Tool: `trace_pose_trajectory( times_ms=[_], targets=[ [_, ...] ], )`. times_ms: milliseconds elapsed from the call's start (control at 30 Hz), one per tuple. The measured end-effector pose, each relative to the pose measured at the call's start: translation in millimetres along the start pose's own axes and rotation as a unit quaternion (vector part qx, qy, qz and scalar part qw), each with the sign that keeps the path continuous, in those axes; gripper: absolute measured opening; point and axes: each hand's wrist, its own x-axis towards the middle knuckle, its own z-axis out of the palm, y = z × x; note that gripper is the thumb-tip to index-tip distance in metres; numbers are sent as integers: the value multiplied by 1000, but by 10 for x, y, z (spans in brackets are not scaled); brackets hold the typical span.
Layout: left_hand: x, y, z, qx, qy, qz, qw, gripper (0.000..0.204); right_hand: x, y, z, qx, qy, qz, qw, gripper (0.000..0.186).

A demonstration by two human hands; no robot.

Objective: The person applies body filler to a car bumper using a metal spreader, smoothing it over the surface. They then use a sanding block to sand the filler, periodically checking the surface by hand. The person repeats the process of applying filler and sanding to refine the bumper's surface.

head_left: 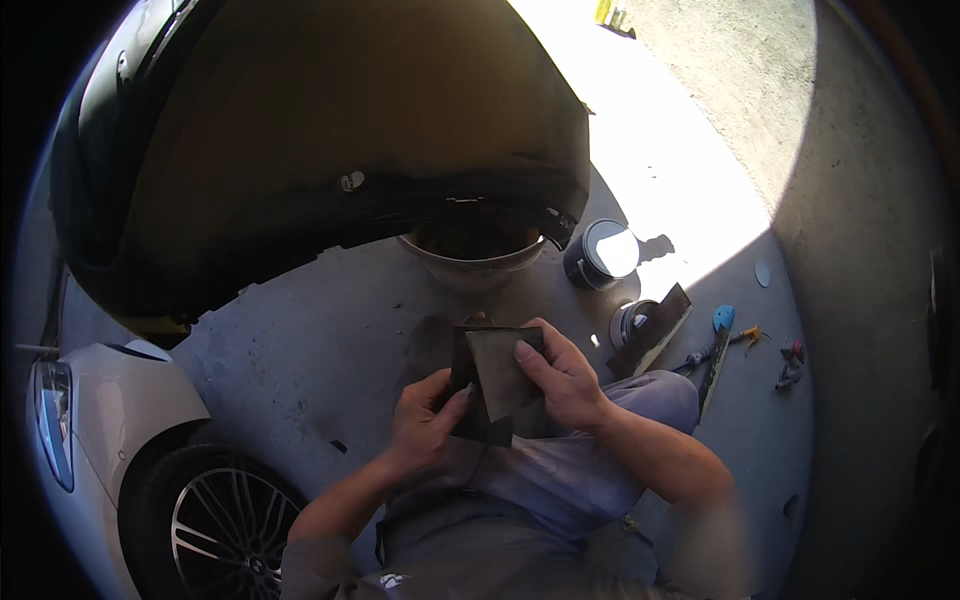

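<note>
A white car (150, 395) left of the left hand (428, 418), which I see pinching a dark sheet (463, 350), a grey sheet (497, 370) over it, clamped in the right hand (565, 385), a lidded can (602, 254) beyond.

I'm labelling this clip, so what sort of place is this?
Likely a car body workshop, judging by the large dark vehicle panel, the white car at lower left and the dark round can.

Matt sheets (503, 372), glossy car (145, 392)
The sheets look paper-like; the car's paint is smooth, the tyre (146, 520) dull rubber.
</note>
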Motion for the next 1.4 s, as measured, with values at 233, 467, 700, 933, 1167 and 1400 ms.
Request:
trace_pose_trajectory(
  times_ms=[233,467,700,933,1167,1400],
  targets=[
    [214,8,567,-160,-18,21,987,30,-99,76,-167,-17,239,-60,969,40],
    [469,105,589,-149,-59,17,987,29,-705,-311,-551,-561,213,-156,785,65],
    [528,171,519,103,-114,143,978,37,-779,-234,-683,-626,258,-221,702,63],
    [563,30,548,-58,-25,3,998,29,-1071,-355,-297,-523,166,-503,668,21],
    [592,58,656,-250,-13,-43,967,31,-1025,-384,-590,-607,211,-316,698,45],
    [653,33,708,-174,-90,-18,980,33,-1194,-623,-1002,-474,415,-126,766,18]
  ],
)
